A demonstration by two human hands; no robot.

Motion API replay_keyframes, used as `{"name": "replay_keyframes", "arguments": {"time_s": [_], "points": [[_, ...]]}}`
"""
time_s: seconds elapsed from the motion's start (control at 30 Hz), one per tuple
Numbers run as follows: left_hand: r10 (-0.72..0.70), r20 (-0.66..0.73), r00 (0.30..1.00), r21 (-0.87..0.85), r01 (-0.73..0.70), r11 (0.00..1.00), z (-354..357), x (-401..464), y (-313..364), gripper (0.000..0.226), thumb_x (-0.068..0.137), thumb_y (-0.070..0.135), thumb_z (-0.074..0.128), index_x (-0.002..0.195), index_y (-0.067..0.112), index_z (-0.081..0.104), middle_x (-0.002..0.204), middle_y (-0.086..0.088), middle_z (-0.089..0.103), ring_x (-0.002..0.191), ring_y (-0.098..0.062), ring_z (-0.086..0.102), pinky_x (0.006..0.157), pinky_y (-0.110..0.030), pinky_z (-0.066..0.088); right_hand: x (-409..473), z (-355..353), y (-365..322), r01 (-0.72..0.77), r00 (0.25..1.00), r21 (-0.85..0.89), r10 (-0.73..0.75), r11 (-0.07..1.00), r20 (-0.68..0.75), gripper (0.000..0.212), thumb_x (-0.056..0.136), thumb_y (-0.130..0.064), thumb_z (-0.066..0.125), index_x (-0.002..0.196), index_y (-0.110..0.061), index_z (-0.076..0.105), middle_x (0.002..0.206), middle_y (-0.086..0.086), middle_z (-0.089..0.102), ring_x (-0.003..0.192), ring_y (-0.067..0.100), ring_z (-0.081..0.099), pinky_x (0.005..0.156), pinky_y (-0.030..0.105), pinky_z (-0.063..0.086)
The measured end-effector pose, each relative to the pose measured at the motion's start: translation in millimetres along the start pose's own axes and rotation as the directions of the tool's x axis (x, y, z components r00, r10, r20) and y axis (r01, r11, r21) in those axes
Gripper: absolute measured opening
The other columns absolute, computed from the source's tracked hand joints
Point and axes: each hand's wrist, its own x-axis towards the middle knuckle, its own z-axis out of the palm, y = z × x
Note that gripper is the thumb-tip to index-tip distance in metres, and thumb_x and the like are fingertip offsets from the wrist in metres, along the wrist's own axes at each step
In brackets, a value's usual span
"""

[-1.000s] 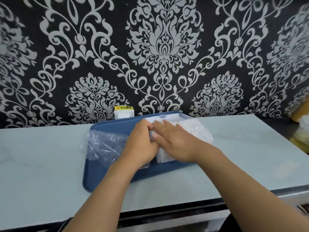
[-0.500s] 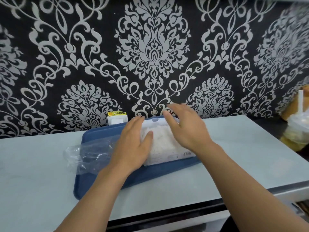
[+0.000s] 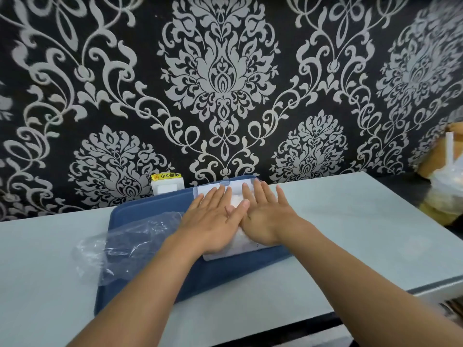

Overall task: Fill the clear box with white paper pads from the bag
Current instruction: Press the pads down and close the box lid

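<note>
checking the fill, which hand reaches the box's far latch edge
The left hand: its fingertips lie beside the latch of the clear box. The right hand lies further right.

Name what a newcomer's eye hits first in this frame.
Two flat hands, left hand and right hand, side by side, pressing down on the clear box of white pads at the middle of the blue tray. Left of them the crumpled clear bag hangs over the tray's edge. Behind looms bold black-and-silver damask wallpaper.
</note>
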Motion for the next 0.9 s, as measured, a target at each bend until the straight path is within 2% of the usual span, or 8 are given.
{"name": "replay_keyframes", "arguments": {"time_s": [0.17, 0.23, 0.33, 0.43, 0.53, 0.63, 0.8, 0.9], "points": [[0.043, -0.112, 0.993, -0.129, -0.058, 0.99, 3, -4, -2, 0.082, 0.091, 0.071, -0.001, 0.161, 0.027, 0.002, 0.168, 0.013, -0.003, 0.152, -0.001, -0.011, 0.125, -0.035, -0.007, -10, -4, 4, 0.108, 0.973, 0.291, -0.042, 0.951, -0.226, 0.062, 0.104, -0.052, 0.017, 0.157, -0.021, 0.02, 0.166, 0.008, 0.017, 0.153, 0.024, 0.014, 0.123, 0.044, 0.014], [-0.001, -0.243, 0.97, -0.401, -0.1, 0.91, 2, -9, -3, 0.073, 0.099, 0.064, 0.012, 0.161, 0.026, 0.007, 0.168, 0.012, 0.003, 0.152, -0.002, -0.003, 0.126, -0.035, 0.002, -14, -17, 11, 0.179, 0.921, 0.709, 0.138, 0.682, -0.365, 0.052, 0.106, -0.045, 0.028, 0.135, -0.008, 0.051, 0.14, 0.011, 0.053, 0.128, 0.026, 0.049, 0.107, 0.041, 0.037], [-0.304, -0.365, 0.88, -0.747, -0.081, 0.66, -11, -11, -14, 0.047, 0.107, 0.039, 0.033, 0.151, 0.021, 0.034, 0.152, 0.005, 0.039, 0.136, -0.01, 0.033, 0.11, -0.03, 0.029, -4, -22, 45, 0.003, 0.874, 0.959, 0.465, 0.283, -0.14, 0.04, 0.1, -0.031, 0.05, 0.113, 0.005, 0.06, 0.115, 0.02, 0.066, 0.09, 0.025, 0.057, 0.087, 0.042, 0.049], [-0.484, -0.097, 0.87, -0.896, 0.135, 0.423, -13, -6, -42, 0.019, 0.097, 0.024, 0.051, 0.113, 0.016, 0.055, 0.109, -0.005, 0.062, 0.101, -0.023, 0.053, 0.082, -0.034, 0.042, 7, -9, 63, -0.171, 0.96, 0.983, 0.238, 0.069, 0.15, 0.018, 0.091, -0.022, 0.064, 0.095, -0.005, 0.06, 0.087, 0.013, 0.055, 0.072, 0.022, 0.047, 0.063, 0.033, 0.039], [-0.42, 0.064, 0.905, -0.934, 0.203, 0.295, -3, -5, -52, 0.013, 0.092, 0.016, 0.057, 0.095, 0.005, 0.064, 0.097, -0.015, 0.07, 0.089, -0.026, 0.06, 0.086, -0.04, 0.05, 15, -1, 69, -0.19, 0.972, 0.98, 0.149, 0.053, 0.181, 0.011, 0.091, -0.017, 0.062, 0.097, -0.01, 0.057, 0.085, 0.01, 0.048, 0.07, 0.022, 0.042, 0.059, 0.031, 0.032], [-0.329, 0.043, 0.943, -0.963, 0.127, 0.237, -6, -9, -45, 0.029, 0.101, 0.004, 0.049, 0.12, 0.016, 0.067, 0.115, -0.002, 0.074, 0.107, -0.022, 0.069, 0.098, -0.042, 0.054, 14, 0, 69, -0.163, 0.985, 0.986, 0.055, -0.026, 0.164, 0.022, 0.096, -0.019, 0.06, 0.115, -0.015, 0.07, 0.102, 0.009, 0.055, 0.089, 0.025, 0.043, 0.063, 0.031, 0.035], [-0.363, 0.002, 0.932, -0.993, -0.043, -0.114, -24, -20, -39, 0.028, 0.099, 0.009, 0.044, 0.107, 0.012, 0.07, 0.102, -0.011, 0.076, 0.089, -0.026, 0.072, 0.069, -0.036, 0.057, -2, -15, 67, -0.121, 0.992, 0.967, 0.0, -0.224, 0.124, 0.031, 0.096, -0.022, 0.043, 0.112, -0.016, 0.07, 0.11, 0.011, 0.068, 0.09, 0.025, 0.064, 0.076, 0.039, 0.055], [-0.259, -0.025, 0.966, -0.988, -0.064, -0.143, -29, -23, -41, 0.044, 0.093, 0.022, 0.034, 0.086, 0.005, 0.073, 0.094, -0.013, 0.072, 0.09, -0.027, 0.061, 0.081, -0.04, 0.05, -11, -25, 56, -0.021, 0.99, 0.998, 0.14, -0.051, 0.028, 0.035, 0.094, -0.031, 0.042, 0.1, -0.01, 0.07, 0.124, 0.013, 0.068, 0.102, 0.026, 0.062, 0.088, 0.041, 0.053]]}}
